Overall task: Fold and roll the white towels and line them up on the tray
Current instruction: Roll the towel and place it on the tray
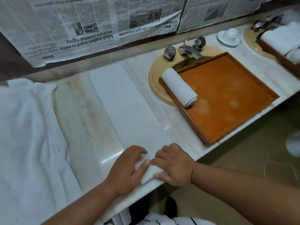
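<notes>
Head view: long folded white towel strip (123, 103) lies flat on pale marble counter (78, 111), long axis near-to-far. Left hand (128, 166) and right hand (175, 166) sit side by side at near end, fingers curled round started roll; unrolled length stretches far of them. Orange-brown wooden tray (227, 111) to right, closer to right hand, with one rolled white towel (178, 86) at its left wall. Heap of loose white towels (24, 135) left. Strip unobstructed.

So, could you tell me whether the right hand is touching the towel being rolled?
Touching: the head view shows the right hand gripping the towel at its rolled end.
</notes>
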